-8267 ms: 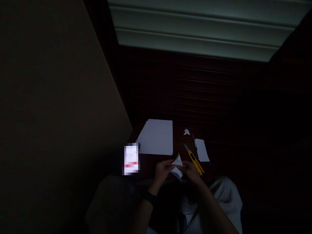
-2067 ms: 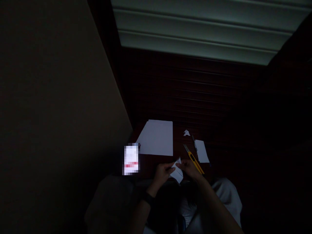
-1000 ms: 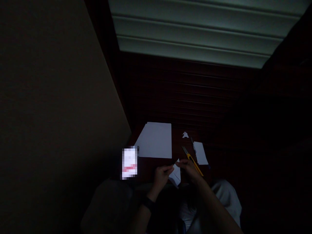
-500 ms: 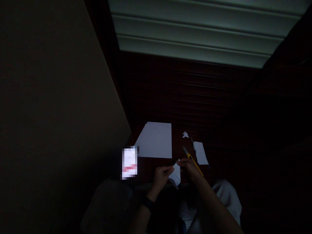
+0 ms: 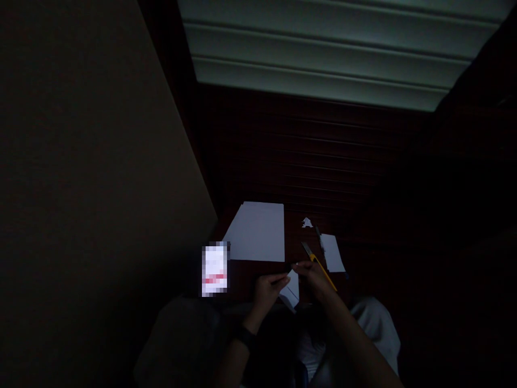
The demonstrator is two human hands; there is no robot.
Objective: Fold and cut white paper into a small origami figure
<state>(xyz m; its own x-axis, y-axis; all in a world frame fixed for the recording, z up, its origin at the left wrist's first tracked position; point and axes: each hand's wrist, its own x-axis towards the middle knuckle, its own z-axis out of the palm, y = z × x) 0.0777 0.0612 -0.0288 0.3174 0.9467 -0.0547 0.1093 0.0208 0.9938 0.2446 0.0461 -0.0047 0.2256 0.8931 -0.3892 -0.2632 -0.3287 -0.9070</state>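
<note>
Between my hands is a small folded piece of white paper point(image 5: 291, 288), held just above the near edge of the dark table. My left hand point(image 5: 269, 291) pinches its left side between thumb and fingers. At its upper tip, my right hand point(image 5: 314, 276) has its fingers closed on the paper. A yellow utility knife point(image 5: 322, 270) with its blade out lies beside and partly behind my right hand. Dim light hides the finer creases of the paper.
White paper sheets point(image 5: 260, 231) lie at the table's back left. A pixelated bright screen point(image 5: 215, 269) stands at the left. Toward the right are a small folded paper figure point(image 5: 307, 222), a dark pen point(image 5: 319, 237) and a smaller white paper point(image 5: 333, 253). A wall point(image 5: 100, 161) rises on the left.
Both hands stay almost in place on the folded paper. My right fingers have shifted slightly at its upper tip. The other things lie as before.
</note>
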